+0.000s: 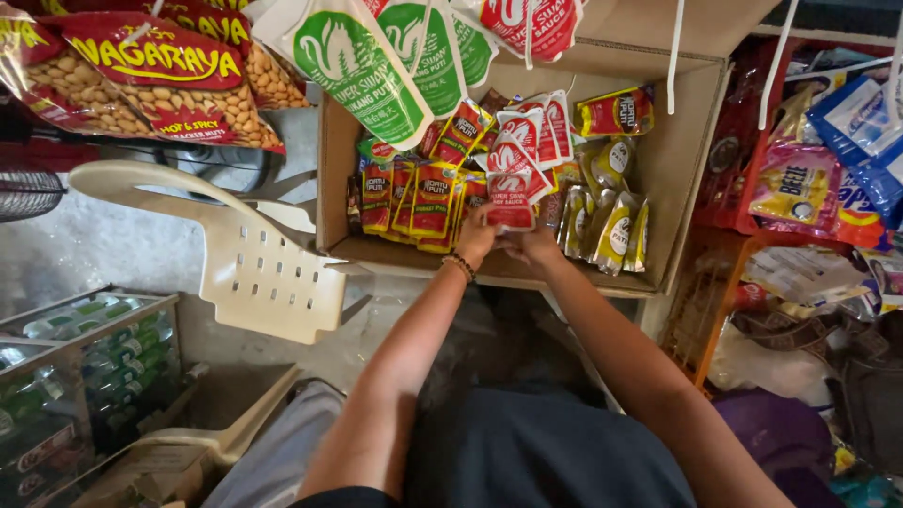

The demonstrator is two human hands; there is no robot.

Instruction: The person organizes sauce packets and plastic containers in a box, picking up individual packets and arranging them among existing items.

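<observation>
Red-and-white sauce sachets [513, 183] stand in a strip, long axis running away from the person, just beyond both hands. The left hand [475, 240] and right hand [531, 245] meet at the strip's near end, pinching it inside the cardboard box [677, 160], neither nearer.

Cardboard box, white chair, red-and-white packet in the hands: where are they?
cardboard box [679, 160], head view, bare right inner wall.
white chair [268, 277], head view, slotted backrest.
red-and-white packet [511, 209], head view, lower middle.
</observation>
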